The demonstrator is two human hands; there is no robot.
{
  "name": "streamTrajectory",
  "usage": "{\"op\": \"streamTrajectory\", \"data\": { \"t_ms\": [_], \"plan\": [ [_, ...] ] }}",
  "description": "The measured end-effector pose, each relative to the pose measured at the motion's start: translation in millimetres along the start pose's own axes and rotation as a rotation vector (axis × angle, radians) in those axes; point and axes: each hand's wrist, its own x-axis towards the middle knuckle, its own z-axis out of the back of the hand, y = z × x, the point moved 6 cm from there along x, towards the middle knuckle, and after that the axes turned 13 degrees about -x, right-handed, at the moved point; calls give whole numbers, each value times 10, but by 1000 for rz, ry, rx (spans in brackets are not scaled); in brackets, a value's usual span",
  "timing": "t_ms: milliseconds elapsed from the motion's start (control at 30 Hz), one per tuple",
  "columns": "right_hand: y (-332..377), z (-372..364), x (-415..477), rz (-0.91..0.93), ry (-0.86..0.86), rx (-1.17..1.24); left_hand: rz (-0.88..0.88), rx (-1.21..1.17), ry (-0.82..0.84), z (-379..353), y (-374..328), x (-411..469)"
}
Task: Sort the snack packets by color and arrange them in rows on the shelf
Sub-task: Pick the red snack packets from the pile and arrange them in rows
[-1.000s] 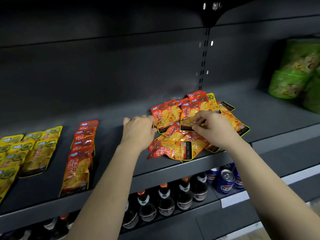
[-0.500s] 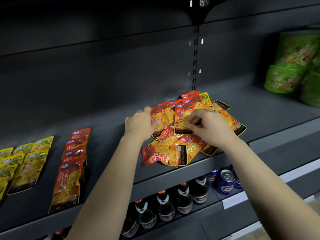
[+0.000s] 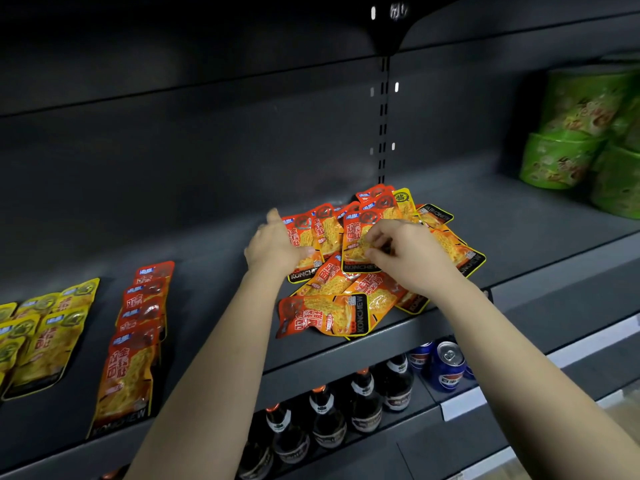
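Counted what I could. Left of centre, the red row [image 3: 131, 358] had at least five packets, overlapped, so hard to be sure. At the far left were the yellow packets [image 3: 48, 344]: seven-ish, with more cut off by the frame edge. The middle heap [image 3: 332, 282] was roughly a dozen, nearly every one a red packet [image 3: 325, 317], and only one yellow packet [image 3: 404, 199] I was sure of. Upper right had at least four green packs [image 3: 561, 161]. Along the bottom were at least five dark bottles [image 3: 363, 403] and three blue cans [image 3: 446, 368]. Plus two hands, left hand [image 3: 273, 247] and right hand [image 3: 412, 258].
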Motion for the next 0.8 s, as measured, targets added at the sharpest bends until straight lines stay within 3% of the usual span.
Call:
{"op": "streamTrajectory", "data": {
  "t_ms": [133,233,600,800],
  "plan": [
    [12,4,1,-4,14,18,-43,-65,-128,139,-40,-50],
    [37,15,3,-10,26,98,-90,-267,-136,226,-43,-59],
    [250,88,88,-22,27,657,-315,-733,23,319,-565,-476],
    [252,172,61,-45,1,851,-340,-773,196,274,-720,-564]
  ]
}}
